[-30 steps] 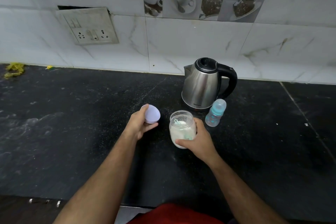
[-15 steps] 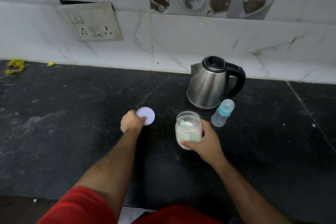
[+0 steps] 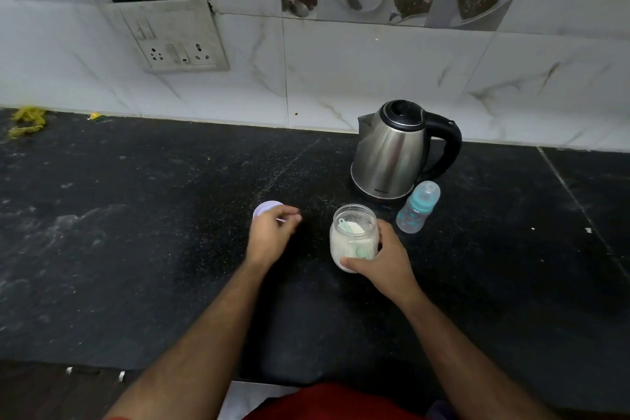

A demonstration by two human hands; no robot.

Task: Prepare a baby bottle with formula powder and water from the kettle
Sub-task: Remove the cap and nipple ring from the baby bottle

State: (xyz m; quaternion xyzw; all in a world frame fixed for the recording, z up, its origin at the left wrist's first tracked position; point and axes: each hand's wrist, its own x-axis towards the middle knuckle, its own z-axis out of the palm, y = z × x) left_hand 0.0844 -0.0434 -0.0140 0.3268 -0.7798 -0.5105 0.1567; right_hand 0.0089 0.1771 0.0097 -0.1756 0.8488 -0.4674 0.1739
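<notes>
Jar [image 3: 354,239] of white formula powder, lid off, upright on the black countertop [image 3: 136,249] at centre frame; a pale green scoop [image 3: 347,227] stands in the powder. Right hand [image 3: 383,257] curls round the jar's lower right side, thumb across its front, as in both earlier frames. Lid [image 3: 267,207], pale lilac, now lies flat on the countertop left of the jar; a second ago it was held tilted in the air. Left hand [image 3: 271,233] sits just below the lid, fingers loosely bent, fingertips still overlapping its near edge; whether they pinch it cannot be told. Baby bottle [image 3: 417,211], teal-collared and capped, leans right of the jar, unmoved. Kettle [image 3: 395,150], steel with black handle, stands behind both, against the marble-tiled wall [image 3: 341,78]. Socket plate [image 3: 170,37] at upper left.
</notes>
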